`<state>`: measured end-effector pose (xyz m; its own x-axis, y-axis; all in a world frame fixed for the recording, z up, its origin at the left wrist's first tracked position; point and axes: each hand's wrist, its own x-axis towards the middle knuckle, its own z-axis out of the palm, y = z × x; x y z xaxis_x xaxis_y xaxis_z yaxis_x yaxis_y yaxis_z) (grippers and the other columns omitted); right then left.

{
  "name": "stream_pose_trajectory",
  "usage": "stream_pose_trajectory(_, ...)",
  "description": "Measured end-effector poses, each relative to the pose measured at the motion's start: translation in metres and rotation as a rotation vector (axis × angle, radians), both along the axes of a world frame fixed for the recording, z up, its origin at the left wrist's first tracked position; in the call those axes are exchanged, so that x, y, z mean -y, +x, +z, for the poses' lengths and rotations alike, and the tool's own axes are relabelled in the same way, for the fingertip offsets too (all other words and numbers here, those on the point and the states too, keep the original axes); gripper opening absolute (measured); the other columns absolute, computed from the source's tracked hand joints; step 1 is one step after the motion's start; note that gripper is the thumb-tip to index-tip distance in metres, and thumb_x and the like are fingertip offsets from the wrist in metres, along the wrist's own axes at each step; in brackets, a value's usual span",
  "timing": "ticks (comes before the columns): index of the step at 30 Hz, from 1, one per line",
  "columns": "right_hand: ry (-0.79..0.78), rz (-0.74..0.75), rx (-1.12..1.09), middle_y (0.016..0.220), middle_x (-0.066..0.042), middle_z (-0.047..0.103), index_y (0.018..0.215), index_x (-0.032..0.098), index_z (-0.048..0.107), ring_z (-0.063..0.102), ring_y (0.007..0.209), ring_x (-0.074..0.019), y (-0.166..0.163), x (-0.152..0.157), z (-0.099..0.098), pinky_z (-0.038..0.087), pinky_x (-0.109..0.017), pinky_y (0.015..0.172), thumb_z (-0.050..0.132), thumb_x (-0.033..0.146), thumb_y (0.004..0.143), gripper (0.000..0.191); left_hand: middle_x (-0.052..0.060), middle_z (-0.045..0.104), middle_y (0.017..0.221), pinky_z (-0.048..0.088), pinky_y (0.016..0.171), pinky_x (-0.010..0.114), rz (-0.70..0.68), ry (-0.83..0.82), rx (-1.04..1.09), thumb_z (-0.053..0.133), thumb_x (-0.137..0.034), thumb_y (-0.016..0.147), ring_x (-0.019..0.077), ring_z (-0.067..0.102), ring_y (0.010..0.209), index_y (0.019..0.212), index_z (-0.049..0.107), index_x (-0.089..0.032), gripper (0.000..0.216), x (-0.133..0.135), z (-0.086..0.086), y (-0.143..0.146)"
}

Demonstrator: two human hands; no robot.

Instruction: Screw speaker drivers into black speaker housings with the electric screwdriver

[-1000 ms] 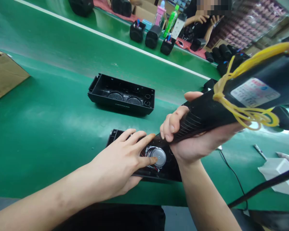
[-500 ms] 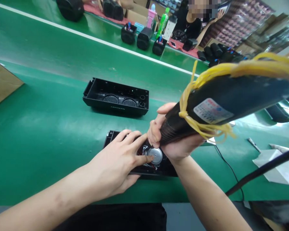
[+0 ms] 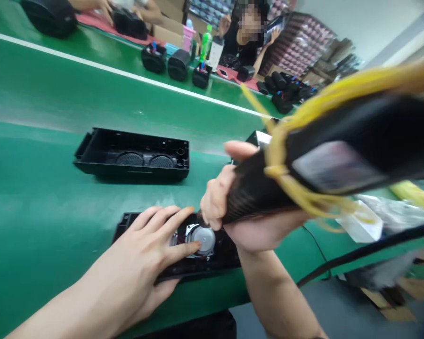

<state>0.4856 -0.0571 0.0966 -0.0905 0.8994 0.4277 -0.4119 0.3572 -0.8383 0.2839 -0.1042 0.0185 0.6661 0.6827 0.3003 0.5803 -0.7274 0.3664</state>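
Observation:
My right hand (image 3: 257, 230) is wrapped round a thick black electric screwdriver (image 3: 250, 188) with yellow rubber bands tied about its body. The screwdriver slants down to the left, its tip over a black speaker panel (image 3: 226, 261); fingers hide much of the tip. My left hand (image 3: 141, 259) grips that panel from the left, thumb along the near edge and fingers across the top. One of its fingers touches the round silver speaker driver (image 3: 207, 241) set in the panel. Beyond lies an open black speaker housing (image 3: 137, 174) with two round mesh grilles inside.
A black cable (image 3: 353, 249) runs across the right side. A white box-like piece (image 3: 363, 226) and clear plastic lie there. Past a white line on the green table (image 3: 38, 197) stand black speakers (image 3: 179, 63), bottles, and a seated person (image 3: 240, 42); another person's hands show further left.
The view has swung right, so table, housing and panel sit further left and lower. Both hands keep nearly the same hold on the panel and screwdriver.

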Motion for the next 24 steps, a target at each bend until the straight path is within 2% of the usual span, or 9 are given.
stream_pose_trajectory(3, 0.114, -0.194, -0.026, 0.057, 0.009, 0.063, 0.110, 0.029, 0.073, 0.049, 0.035, -0.0129, 0.032, 0.006, 0.028, 0.045, -0.025, 0.035, 0.072, 0.065, 0.097, 0.039, 0.002, 0.055, 0.166, 0.047, 0.113, 0.066, 0.011, 0.056, 0.025, 0.079, -0.034, 0.084, 0.0416, 0.054, 0.142, 0.136, 0.074, -0.047, 0.054, 0.000, -0.007, 0.001)
stream_pose_trajectory(5, 0.235, -0.457, 0.037, 0.056, 0.009, 0.058, 0.106, 0.028, 0.071, 0.045, 0.034, -0.0120, 0.058, 0.005, 0.039, 0.040, -0.023, 0.033, 0.073, 0.070, 0.094, 0.044, 0.001, 0.052, 0.169, 0.048, 0.111, 0.068, 0.010, 0.072, 0.045, 0.073, -0.029, 0.085, 0.0414, 0.053, 0.143, 0.136, 0.073, -0.048, 0.055, 0.000, -0.011, 0.000)
stream_pose_trajectory(8, 0.387, -0.837, 0.091, 0.054, 0.008, 0.052, 0.106, 0.023, 0.071, 0.040, 0.034, -0.0115, 0.094, -0.006, 0.036, 0.035, -0.022, 0.032, 0.050, 0.077, 0.101, 0.058, 0.001, 0.046, 0.173, 0.048, 0.113, 0.070, -0.006, 0.076, 0.031, 0.067, -0.022, 0.086, 0.0403, 0.051, 0.147, 0.142, 0.070, -0.048, 0.062, 0.000, -0.014, -0.002)
stream_pose_trajectory(10, 0.413, -0.955, 0.066, 0.053, 0.007, 0.049, 0.103, 0.021, 0.071, 0.039, 0.034, -0.0115, 0.109, -0.016, 0.028, 0.034, -0.021, 0.032, 0.034, 0.073, 0.107, 0.063, 0.000, 0.043, 0.175, 0.047, 0.115, 0.071, -0.009, 0.074, 0.014, 0.066, -0.021, 0.087, 0.0401, 0.049, 0.148, 0.144, 0.068, -0.048, 0.063, 0.001, -0.015, -0.004)
stream_pose_trajectory(14, 0.348, -0.976, 0.062, 0.052, 0.007, 0.048, 0.097, 0.022, 0.069, 0.038, 0.033, -0.0114, 0.117, -0.029, 0.017, 0.029, -0.020, 0.030, 0.037, 0.076, 0.106, 0.063, -0.003, 0.039, 0.179, 0.048, 0.115, 0.070, -0.025, 0.086, -0.006, 0.068, -0.022, 0.087, 0.0398, 0.049, 0.150, 0.147, 0.065, -0.051, 0.066, 0.000, -0.018, -0.007)
stream_pose_trajectory(20, 0.272, -0.990, 0.076, 0.052, 0.007, 0.047, 0.098, 0.024, 0.070, 0.039, 0.034, -0.0118, 0.116, -0.027, 0.019, 0.031, -0.021, 0.033, 0.033, 0.089, 0.101, 0.075, -0.007, 0.038, 0.180, 0.046, 0.116, 0.072, 0.013, 0.045, 0.037, 0.067, -0.026, 0.089, 0.0404, 0.050, 0.151, 0.144, 0.067, -0.053, 0.061, 0.000, -0.022, -0.006)
stream_pose_trajectory(24, 0.289, -0.967, 0.067, 0.052, 0.008, 0.048, 0.102, 0.022, 0.066, 0.039, 0.033, -0.0117, 0.120, -0.027, 0.019, 0.031, -0.020, 0.032, 0.039, 0.087, 0.101, 0.071, -0.008, 0.039, 0.180, 0.046, 0.117, 0.071, 0.018, 0.047, 0.052, 0.068, -0.027, 0.089, 0.0405, 0.050, 0.151, 0.142, 0.069, -0.054, 0.059, -0.001, -0.023, -0.006)
